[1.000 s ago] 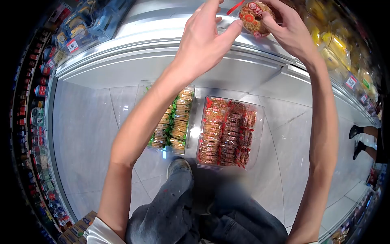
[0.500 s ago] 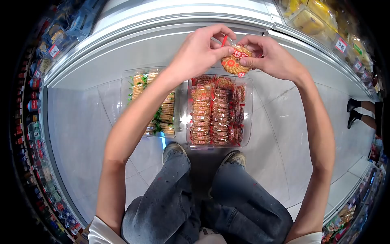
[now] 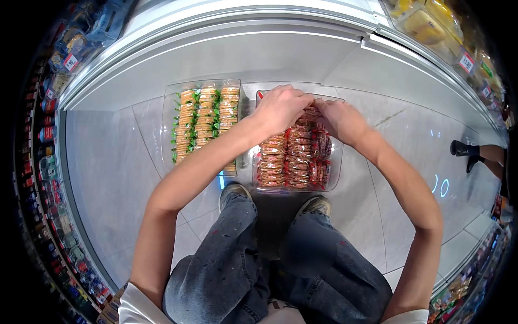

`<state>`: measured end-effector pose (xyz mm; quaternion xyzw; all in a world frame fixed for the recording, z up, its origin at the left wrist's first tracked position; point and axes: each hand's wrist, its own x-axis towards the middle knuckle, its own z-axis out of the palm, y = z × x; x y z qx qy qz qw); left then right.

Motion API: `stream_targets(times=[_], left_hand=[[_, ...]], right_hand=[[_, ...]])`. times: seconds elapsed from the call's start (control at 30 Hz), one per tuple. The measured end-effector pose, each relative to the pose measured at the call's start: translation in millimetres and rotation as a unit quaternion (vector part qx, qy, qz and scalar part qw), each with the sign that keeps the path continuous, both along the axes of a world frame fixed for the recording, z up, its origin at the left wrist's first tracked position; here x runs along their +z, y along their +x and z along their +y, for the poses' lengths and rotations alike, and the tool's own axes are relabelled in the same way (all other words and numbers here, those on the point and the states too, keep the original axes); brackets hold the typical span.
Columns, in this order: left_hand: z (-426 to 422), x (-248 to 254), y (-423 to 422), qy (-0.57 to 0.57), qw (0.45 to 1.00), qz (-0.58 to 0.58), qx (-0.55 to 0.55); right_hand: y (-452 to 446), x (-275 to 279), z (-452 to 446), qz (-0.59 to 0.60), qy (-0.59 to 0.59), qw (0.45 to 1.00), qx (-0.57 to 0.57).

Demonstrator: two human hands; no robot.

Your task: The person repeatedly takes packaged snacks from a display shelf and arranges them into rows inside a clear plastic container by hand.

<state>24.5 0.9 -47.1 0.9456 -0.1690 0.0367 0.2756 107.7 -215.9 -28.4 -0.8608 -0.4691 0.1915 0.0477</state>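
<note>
A clear plastic box (image 3: 335,162) on the floor holds rows of wrapped round crackers (image 3: 298,156) with red print. Over its far end, my left hand (image 3: 284,109) bends its fingers down among the packets, fingertips hidden. Close beside it on the right, my right hand (image 3: 344,121) reaches into the same end, slightly blurred, its fingers mostly out of sight. Whether either hand still grips a single packet is hidden. To the left stands a second clear box (image 3: 168,119) with rows of pale round biscuits (image 3: 206,110) in wrappers with green.
A white shelf base (image 3: 280,54) curves along the far side, with goods and price tags above. Stocked shelves (image 3: 54,210) line the left. My shoes (image 3: 315,205) are close to the near box edge. At right, another person's feet (image 3: 467,151) show.
Both hands have come down from above the far edge into the cracker box. The wrapped cracker they held up is no longer distinct. My left forearm uncovers more of the biscuit box.
</note>
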Motion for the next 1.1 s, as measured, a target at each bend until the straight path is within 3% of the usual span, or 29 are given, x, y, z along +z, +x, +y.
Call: stream_targets(times=[0.2, 0.4, 0.5, 0.7, 1.1], left_hand=[[6, -24, -1, 0.023, 0.997, -0.074, 0.000], [9, -23, -1, 0.028, 0.996, -0.087, 0.000], [8, -26, 0, 0.046, 0.995, -0.085, 0.005], [4, -32, 1, 0.041, 0.994, -0.096, 0.014], [-2, -18, -1, 0.009, 0.995, -0.102, 0.016]], right_hand=[[-5, -20, 2, -0.051, 0.010, 0.999, 0.005], [11, -27, 1, 0.051, 0.045, 0.997, -0.036], [15, -33, 1, 0.048, 0.054, 0.996, -0.046], [12, -20, 6, 0.000, -0.036, 0.998, -0.053], [7, -17, 1, -0.067, 0.007, 0.997, -0.021]])
